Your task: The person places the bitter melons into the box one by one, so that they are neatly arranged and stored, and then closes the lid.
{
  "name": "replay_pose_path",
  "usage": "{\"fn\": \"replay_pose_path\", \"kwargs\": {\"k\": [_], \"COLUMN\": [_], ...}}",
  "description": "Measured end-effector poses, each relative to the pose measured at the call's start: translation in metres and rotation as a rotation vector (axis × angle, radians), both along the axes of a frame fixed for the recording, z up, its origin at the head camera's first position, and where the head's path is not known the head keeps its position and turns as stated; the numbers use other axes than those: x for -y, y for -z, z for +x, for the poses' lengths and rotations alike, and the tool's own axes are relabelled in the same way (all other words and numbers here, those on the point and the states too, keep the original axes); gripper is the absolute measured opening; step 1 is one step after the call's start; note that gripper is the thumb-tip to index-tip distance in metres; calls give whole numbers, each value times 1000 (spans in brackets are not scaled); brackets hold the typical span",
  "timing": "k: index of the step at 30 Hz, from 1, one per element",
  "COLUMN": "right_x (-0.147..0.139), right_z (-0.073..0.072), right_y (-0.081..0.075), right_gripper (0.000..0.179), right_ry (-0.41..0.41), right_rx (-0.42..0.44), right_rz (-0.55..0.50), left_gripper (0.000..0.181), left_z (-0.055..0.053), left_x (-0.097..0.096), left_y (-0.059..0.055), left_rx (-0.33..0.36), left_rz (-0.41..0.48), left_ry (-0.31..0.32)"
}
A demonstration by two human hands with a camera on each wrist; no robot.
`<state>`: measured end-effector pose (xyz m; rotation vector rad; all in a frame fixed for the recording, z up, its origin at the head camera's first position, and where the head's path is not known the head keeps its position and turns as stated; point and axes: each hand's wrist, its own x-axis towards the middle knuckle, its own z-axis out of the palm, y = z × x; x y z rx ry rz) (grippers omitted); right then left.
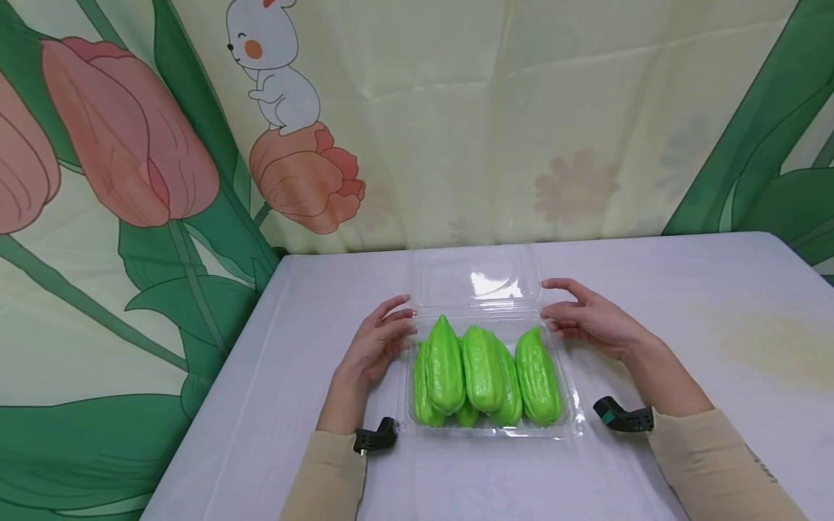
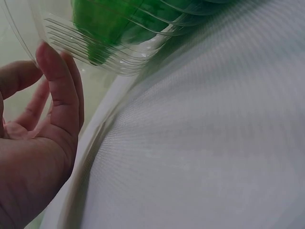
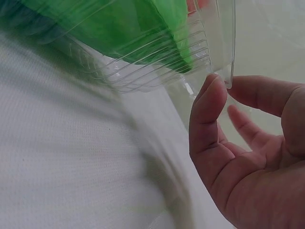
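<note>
A clear plastic clamshell box (image 1: pixel 491 430) lies on the table with its lid (image 1: pixel 449 278) folded back, away from the person. Inside the tray are several bright green, ridged, pointed pieces (image 1: pixel 445 369) that look like bitter melons, some stacked on others. At the box's left side, near the hinge, my left hand (image 1: pixel 378 344) pinches the plastic edge with its fingertips. My right hand (image 1: pixel 593 318) does likewise on the opposite side. In the right wrist view, two fingertips (image 3: pixel 214 90) meet at the corner of the clear rim (image 3: pixel 232 43). Neither hand touches the green pieces.
A white cloth covers the table (image 1: pixel 260 434), whose far edge runs close behind the lid. Behind it hangs a curtain (image 1: pixel 443 130) printed with tulips and a rabbit. Each wrist wears a black strap (image 1: pixel 623 416).
</note>
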<state>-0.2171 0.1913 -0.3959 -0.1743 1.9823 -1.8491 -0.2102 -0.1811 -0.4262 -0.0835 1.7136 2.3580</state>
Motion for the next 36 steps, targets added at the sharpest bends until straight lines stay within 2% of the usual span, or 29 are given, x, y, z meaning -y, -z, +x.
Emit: {"fn": "replay_pose_path", "kwargs": {"k": [13, 27, 32, 36], "right_x": [-2, -3, -3, -4], "right_z": [2, 2, 2, 3], "right_y": [0, 2, 4, 6], "right_gripper": [39, 18, 22, 23], "right_ry": [3, -8, -16, -49], "right_rx": [4, -30, -7, -48], "right_rz": [-110, -142, -212, -226], "left_gripper": [47, 28, 28, 28], "left_z": [2, 2, 2, 2], "left_x": [0, 1, 0, 0], "left_y": [-1, -1, 0, 1], "left_rx": [-18, -55, -66, -89], "left_rz": [11, 39, -15, -59], "left_ry": [22, 39, 36, 38]}}
